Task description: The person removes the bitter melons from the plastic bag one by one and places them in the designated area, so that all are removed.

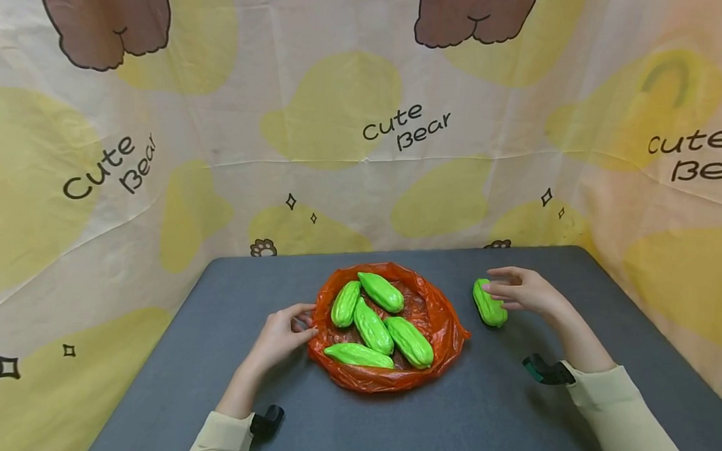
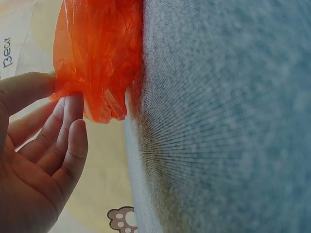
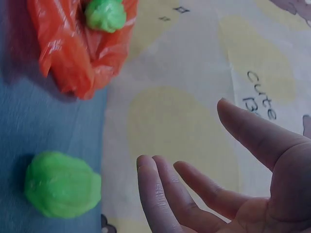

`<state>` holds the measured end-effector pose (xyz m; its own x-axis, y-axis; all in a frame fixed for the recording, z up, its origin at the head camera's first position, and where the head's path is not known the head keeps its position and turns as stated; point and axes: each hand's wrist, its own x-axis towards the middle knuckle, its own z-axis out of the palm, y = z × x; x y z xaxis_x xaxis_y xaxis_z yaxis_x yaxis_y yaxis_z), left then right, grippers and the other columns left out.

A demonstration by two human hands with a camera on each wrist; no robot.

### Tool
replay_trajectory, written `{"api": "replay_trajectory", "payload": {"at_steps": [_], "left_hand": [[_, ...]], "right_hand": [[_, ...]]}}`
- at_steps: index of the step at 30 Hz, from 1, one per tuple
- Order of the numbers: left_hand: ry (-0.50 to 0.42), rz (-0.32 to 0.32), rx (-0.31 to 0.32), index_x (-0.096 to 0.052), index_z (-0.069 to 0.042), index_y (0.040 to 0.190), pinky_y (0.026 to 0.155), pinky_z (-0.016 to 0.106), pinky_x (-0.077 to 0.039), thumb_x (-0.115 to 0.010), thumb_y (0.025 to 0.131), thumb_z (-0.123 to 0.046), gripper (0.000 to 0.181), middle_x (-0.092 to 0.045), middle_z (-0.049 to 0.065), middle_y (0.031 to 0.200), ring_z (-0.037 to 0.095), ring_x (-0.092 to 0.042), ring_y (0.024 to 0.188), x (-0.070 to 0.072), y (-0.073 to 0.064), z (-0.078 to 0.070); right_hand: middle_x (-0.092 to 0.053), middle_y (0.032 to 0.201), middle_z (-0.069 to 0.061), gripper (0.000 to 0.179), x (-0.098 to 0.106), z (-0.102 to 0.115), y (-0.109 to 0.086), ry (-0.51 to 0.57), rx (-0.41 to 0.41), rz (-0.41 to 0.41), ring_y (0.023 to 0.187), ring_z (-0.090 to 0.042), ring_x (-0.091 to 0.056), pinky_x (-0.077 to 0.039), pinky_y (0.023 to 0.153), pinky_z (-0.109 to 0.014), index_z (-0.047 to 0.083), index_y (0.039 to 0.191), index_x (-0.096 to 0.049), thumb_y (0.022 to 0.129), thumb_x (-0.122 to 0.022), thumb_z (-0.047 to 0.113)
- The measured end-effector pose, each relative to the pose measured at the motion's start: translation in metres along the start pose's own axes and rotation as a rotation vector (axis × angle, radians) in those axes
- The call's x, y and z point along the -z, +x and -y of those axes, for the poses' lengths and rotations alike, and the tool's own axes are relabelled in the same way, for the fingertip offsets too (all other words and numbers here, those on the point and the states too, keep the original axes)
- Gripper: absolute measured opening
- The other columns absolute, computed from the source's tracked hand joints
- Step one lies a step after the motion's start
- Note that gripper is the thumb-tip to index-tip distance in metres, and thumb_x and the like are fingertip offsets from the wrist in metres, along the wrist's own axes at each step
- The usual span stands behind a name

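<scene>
A red plastic bag (image 1: pixel 445 320), its rim spread wide, lies on the table with several bright green, ridged gourd-like vegetables (image 1: pixel 411 343) inside. At the bag's left side, my left hand (image 1: pixel 286 335) pinches the rim between thumb and fingers; the left wrist view shows the red film (image 2: pixel 99 58) between them. To the right of the bag, one more green vegetable (image 1: pixel 489 307) lies on the table. Over it hovers my right hand (image 1: pixel 520 291), its fingers spread and holding nothing. The right wrist view shows a gap between this hand (image 3: pixel 233 194) and the loose vegetable (image 3: pixel 63 184).
The dark grey table (image 1: pixel 359 433) has rounded far corners. Behind and beside it hangs a cloth (image 1: pixel 335 206) printed with yellow patches, bears and lettering. Each wrist wears a dark strap with a device, the left one (image 1: pixel 267 421) and the right one (image 1: pixel 547 369).
</scene>
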<state>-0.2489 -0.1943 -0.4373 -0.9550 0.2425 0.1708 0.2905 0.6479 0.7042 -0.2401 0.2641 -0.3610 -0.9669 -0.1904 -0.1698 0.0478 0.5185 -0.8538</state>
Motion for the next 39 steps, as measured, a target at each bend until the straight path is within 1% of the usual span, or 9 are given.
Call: {"api": "replay_trajectory", "payload": {"at_steps": [9, 15, 23, 29, 39], "left_hand": [[0.000, -0.005, -0.001, -0.062, -0.010, 0.123, 0.059, 0.025, -0.047, -0.074, 0.081, -0.016, 0.045, -0.066, 0.002, 0.090, 0.011, -0.058, 0.069, 0.000, 0.000, 0.000], [-0.006, -0.005, -0.002, -0.062, -0.009, 0.124, 0.058, 0.025, -0.046, -0.073, 0.081, -0.015, 0.044, -0.066, 0.002, 0.090, 0.010, -0.058, 0.068, 0.000, 0.000, -0.001], [-0.006, 0.007, 0.001, -0.062, -0.010, 0.124, 0.059, 0.025, -0.047, -0.072, 0.082, -0.016, 0.044, -0.065, 0.002, 0.090, 0.012, -0.059, 0.069, 0.000, 0.000, 0.000], [-0.011, 0.010, 0.010, -0.061, -0.010, 0.125, 0.058, 0.025, -0.047, -0.072, 0.082, -0.016, 0.044, -0.065, 0.002, 0.090, 0.012, -0.058, 0.069, -0.001, 0.000, 0.000], [0.000, 0.004, 0.015, -0.062, -0.011, 0.124, 0.060, 0.026, -0.048, -0.073, 0.081, -0.016, 0.044, -0.064, 0.002, 0.089, 0.012, -0.059, 0.071, -0.001, 0.001, 0.000]], "right_hand": [[-0.047, 0.137, -0.028, 0.073, -0.022, 0.013, 0.002, 0.001, 0.015, 0.026, 0.118, -0.037, -0.055, -0.049, 0.092, -0.045, 0.000, 0.142, -0.038, 0.089, -0.063, 0.043], [-0.049, 0.134, -0.027, 0.068, -0.037, 0.016, 0.006, 0.019, 0.023, 0.034, 0.116, -0.037, -0.056, -0.049, 0.091, -0.046, 0.001, 0.140, -0.042, 0.088, -0.064, 0.040], [-0.054, 0.129, -0.026, 0.064, -0.058, 0.018, 0.013, 0.035, 0.046, 0.071, 0.114, -0.035, -0.058, -0.049, 0.091, -0.047, -0.001, 0.138, -0.043, 0.089, -0.065, 0.034], [-0.055, 0.128, -0.026, 0.064, -0.074, 0.018, 0.017, 0.036, 0.066, 0.095, 0.112, -0.034, -0.060, -0.051, 0.088, -0.044, -0.003, 0.137, -0.044, 0.088, -0.066, 0.034], [-0.060, 0.122, -0.021, 0.061, -0.096, 0.017, 0.025, 0.032, 0.040, 0.128, 0.105, -0.033, -0.063, -0.053, 0.084, -0.043, -0.001, 0.135, -0.048, 0.087, -0.067, 0.032]]}}
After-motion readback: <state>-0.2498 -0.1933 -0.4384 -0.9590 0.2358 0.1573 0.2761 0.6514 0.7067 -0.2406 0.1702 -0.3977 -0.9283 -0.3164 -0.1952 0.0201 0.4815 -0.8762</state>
